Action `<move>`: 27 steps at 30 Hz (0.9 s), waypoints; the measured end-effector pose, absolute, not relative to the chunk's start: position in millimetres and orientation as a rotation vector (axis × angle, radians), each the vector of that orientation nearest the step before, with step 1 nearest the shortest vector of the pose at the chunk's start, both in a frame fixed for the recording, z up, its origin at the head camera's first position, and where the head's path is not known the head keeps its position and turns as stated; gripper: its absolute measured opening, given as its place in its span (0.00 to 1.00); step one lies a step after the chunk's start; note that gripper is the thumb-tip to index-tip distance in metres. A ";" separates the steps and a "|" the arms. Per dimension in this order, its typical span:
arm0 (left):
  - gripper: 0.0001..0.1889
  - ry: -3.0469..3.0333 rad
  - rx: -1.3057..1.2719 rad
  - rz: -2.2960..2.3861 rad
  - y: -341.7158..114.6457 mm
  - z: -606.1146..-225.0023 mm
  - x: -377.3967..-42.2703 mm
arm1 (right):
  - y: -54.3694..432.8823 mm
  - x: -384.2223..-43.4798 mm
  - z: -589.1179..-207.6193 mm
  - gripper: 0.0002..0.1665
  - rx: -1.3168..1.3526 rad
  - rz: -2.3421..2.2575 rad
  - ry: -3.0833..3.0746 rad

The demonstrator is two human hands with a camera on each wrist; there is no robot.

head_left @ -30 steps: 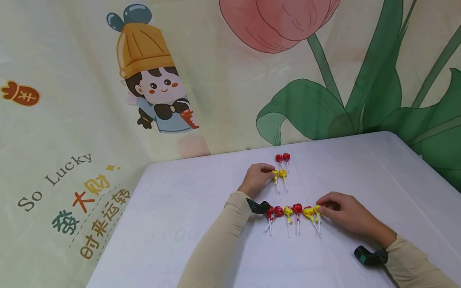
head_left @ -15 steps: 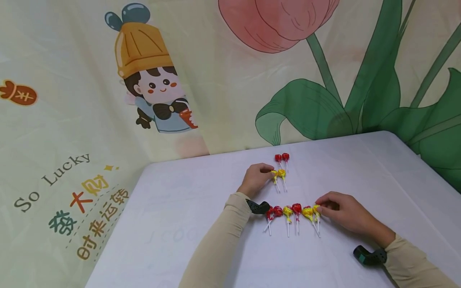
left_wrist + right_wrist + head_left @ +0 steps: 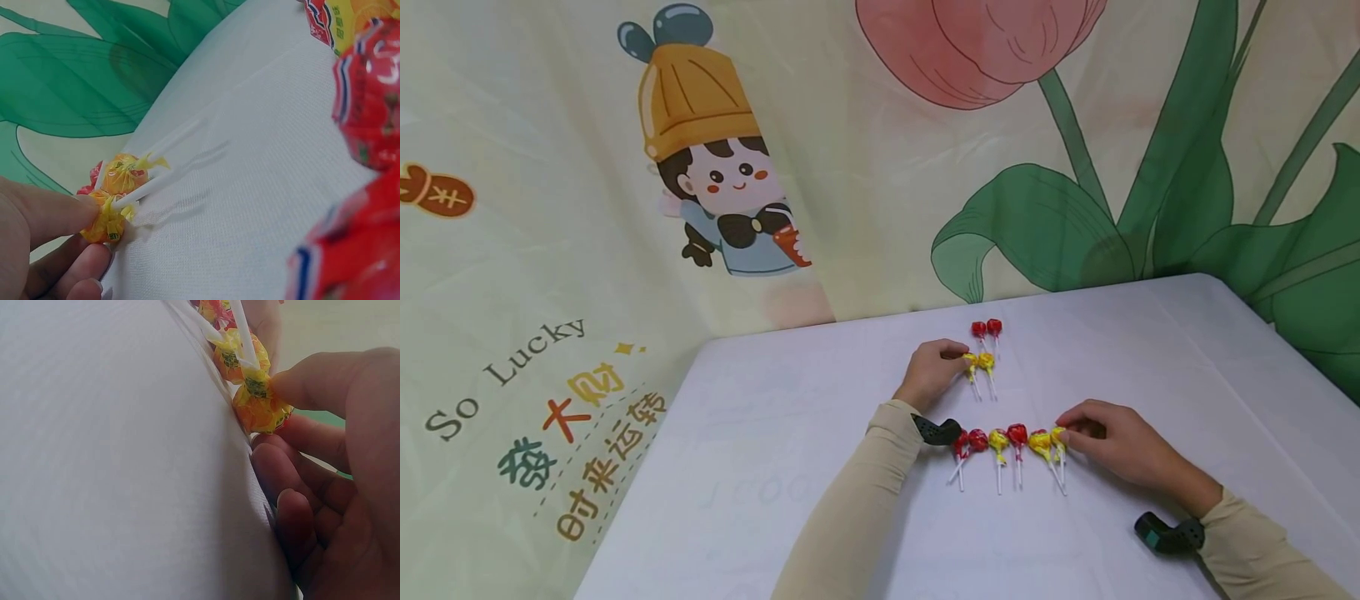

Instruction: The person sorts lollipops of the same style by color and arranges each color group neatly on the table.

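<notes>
"Where are the two held sweets?"

"The far yellow lollipop (image 3: pixel 971 362) is pinched between thumb and fingers of the left hand (image 3: pixel 934 371). The near yellow lollipop (image 3: pixel 1058 435), at the right end of a row, is pinched likewise by the right hand (image 3: pixel 1112 437)."

"And around them?"

"Another yellow lollipop (image 3: pixel 987 362) just right of the far one, two red lollipops (image 3: pixel 994 326) beyond. The near row (image 3: pixel 1017 434) goes red, red, yellow, red, yellow, yellow."

"On what?"

"A white tabletop (image 3: pixel 737 450), finely woven up close, rounded at its far corners."

"The room?"

"A cream backdrop (image 3: pixel 865 208) behind: pink tulip (image 3: pixel 977 50) and green leaves (image 3: pixel 1045 225) right, cartoon figure (image 3: pixel 730 167) left, 'So Lucky' lettering (image 3: pixel 505 375) nearer left."
</notes>
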State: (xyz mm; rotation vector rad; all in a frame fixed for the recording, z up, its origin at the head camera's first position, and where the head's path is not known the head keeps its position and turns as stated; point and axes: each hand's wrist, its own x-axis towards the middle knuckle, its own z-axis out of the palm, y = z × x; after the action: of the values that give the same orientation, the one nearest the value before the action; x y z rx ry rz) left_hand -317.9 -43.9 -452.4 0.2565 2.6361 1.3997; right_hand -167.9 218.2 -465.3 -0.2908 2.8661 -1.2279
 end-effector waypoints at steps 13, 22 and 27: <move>0.10 2.652 0.235 1.403 -45.9 -448.3 -315.2 | 217.6 -169.7 -465.6 0.13 -0.287 -1.231 2.857; 0.11 2.640 0.223 1.456 -49.9 -450.5 -313.6 | 217.6 -169.6 -468.4 0.13 -0.278 -1.231 2.843; 0.12 2.641 0.234 1.446 -50.6 -451.1 -312.2 | 216.8 -168.5 -468.1 0.13 -0.274 -1.235 2.850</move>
State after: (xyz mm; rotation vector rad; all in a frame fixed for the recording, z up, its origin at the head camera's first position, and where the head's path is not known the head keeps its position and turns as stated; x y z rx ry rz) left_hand -312.2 -50.6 -451.1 0.2343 2.6415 1.4465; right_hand -168.5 216.8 -468.1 -0.2741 2.8499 -1.2354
